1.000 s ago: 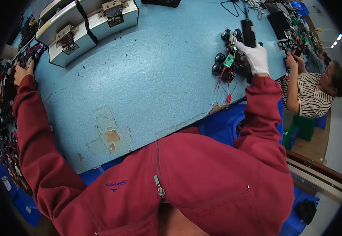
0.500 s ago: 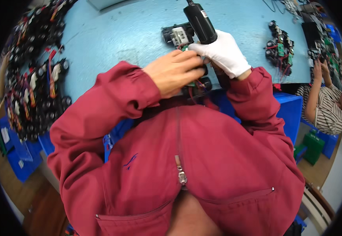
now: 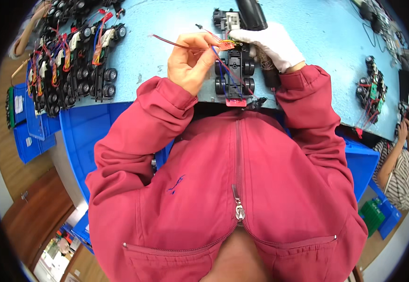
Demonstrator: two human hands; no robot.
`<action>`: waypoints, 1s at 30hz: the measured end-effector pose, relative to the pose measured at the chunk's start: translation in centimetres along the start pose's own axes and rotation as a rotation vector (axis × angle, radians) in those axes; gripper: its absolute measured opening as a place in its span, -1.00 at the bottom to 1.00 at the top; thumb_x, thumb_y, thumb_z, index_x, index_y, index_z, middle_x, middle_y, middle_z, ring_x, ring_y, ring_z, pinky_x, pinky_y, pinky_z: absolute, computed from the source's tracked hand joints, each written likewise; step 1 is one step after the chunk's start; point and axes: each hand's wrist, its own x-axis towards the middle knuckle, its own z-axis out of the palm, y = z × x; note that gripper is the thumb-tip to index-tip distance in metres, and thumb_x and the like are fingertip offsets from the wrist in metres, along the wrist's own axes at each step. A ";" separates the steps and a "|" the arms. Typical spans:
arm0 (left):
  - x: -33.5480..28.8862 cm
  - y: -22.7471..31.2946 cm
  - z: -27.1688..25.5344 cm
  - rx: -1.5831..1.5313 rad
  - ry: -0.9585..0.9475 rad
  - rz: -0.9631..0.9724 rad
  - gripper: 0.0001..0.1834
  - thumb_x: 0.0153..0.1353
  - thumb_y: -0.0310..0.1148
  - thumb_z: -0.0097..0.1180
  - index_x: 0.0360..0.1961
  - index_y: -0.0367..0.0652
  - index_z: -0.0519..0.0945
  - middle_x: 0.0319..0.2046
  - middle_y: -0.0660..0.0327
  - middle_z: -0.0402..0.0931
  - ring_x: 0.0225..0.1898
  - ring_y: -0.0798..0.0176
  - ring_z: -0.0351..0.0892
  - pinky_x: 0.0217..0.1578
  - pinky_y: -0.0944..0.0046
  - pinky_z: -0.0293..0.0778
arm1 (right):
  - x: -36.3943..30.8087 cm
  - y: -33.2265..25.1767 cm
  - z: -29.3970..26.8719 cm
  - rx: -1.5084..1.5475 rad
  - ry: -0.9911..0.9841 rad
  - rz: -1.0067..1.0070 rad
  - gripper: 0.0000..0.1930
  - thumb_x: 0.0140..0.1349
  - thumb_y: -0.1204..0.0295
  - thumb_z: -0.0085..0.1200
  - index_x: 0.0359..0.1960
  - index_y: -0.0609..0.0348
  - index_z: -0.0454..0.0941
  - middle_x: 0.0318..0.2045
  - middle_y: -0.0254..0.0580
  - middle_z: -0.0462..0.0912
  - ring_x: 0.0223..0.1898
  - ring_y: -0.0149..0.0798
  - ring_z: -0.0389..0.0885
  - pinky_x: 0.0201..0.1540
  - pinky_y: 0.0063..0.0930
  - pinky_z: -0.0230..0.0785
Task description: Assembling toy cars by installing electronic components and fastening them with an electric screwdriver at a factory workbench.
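Note:
In front of me a black toy truck chassis with several wheels lies on the blue table, its long side pointing toward me. My bare left hand is closed at its left side, pinching a small red circuit board by thumb and fingers. Coloured wires trail from this board, some over the chassis and a dark red pair out to the left. In its white glove, my right hand is wrapped round a black electric screwdriver, right of the chassis. Its tip cannot be made out.
Several similar wired chassis stand packed together at the left. More chassis sit at the right, near the table's edge. Blue bins are below the table edge. At the far right a co-worker in a striped top handles parts.
My left hand has come off the chassis toward the left, and the red board now shows in its fingers. The whole view has shifted, exposing more of the chassis. The right hand still holds the screwdriver.

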 end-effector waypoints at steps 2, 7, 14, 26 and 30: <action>-0.1 0.6 -0.3 0.037 0.029 -0.075 -0.73 0.13 -0.62 0.07 -0.13 -0.20 0.41 -0.22 0.16 0.48 -0.20 0.34 0.44 -0.12 0.33 0.39 | 0.6 -0.6 0.0 0.020 -0.001 0.002 -0.64 -0.06 0.07 0.29 -0.51 0.14 0.61 -0.73 -0.37 0.46 -0.71 -0.52 0.41 -0.65 -0.63 0.18; 1.0 4.5 -1.3 1.205 -0.809 0.419 -0.74 -0.30 -0.51 0.17 -0.45 -0.05 0.55 -0.35 0.27 0.45 -0.24 0.17 0.44 -0.11 0.15 0.35 | 2.9 0.2 0.5 0.213 0.047 -0.075 -0.66 -0.06 0.10 0.31 -0.44 0.12 0.65 -0.67 -0.45 0.46 -0.65 -0.58 0.38 -0.60 -0.65 0.16; 3.2 7.2 -6.3 1.348 -0.795 0.428 -0.69 -0.35 -0.57 0.14 -0.45 -0.03 0.59 -0.32 0.32 0.48 -0.24 0.14 0.40 -0.12 0.17 0.36 | 2.8 -0.4 -1.6 0.102 -0.085 -0.152 -0.66 0.00 0.09 0.25 -0.44 0.13 0.60 -0.73 -0.41 0.42 -0.73 -0.51 0.34 -0.66 -0.61 0.18; 5.9 7.4 -6.4 0.699 0.469 0.638 -0.61 0.01 -0.67 0.17 -0.10 -0.30 0.39 -0.28 0.11 0.49 -0.34 0.33 0.49 -0.35 0.42 0.51 | -2.0 1.2 1.2 0.463 -0.035 0.101 -0.69 -0.01 0.27 0.31 -0.35 0.21 0.53 -0.52 -0.34 0.56 -0.66 -0.56 0.43 -0.62 -0.69 0.28; 7.8 9.1 -2.1 1.010 -0.225 0.489 -0.70 0.13 -0.65 0.05 -0.08 -0.32 0.39 -0.32 0.02 0.55 -0.34 0.31 0.53 -0.34 0.40 0.47 | -1.8 1.0 1.2 0.474 -0.026 0.129 -0.69 0.03 0.27 0.27 -0.33 0.24 0.53 -0.49 -0.29 0.57 -0.64 -0.54 0.43 -0.58 -0.65 0.31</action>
